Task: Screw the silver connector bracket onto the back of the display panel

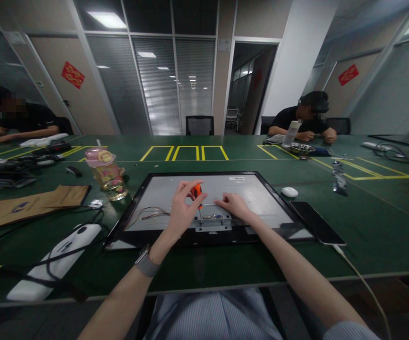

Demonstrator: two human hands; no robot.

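Note:
My left hand (183,208) has its thumb and fingers around the orange and black handle of a screwdriver (197,191). The screwdriver stands nearly upright, its thin shaft pointing down at the left end of a metal bracket (213,227) with a row of connector ports. That bracket sits at the near edge of a flat display panel (162,189), which lies face down with its grey back up and a black frame. Just behind the bracket's right end, my right hand (235,206) is closed with curled fingers; whatever lies under its fingertips is hidden. Loose thin wires (155,212) lie left of my left hand.
A pink-lidded drink bottle (107,172), a paper bag (30,203) and a white power strip (57,262) with black cables are on the left. Right of the panel lie a phone (318,222) on a cable and a white case (290,192). People sit across the table.

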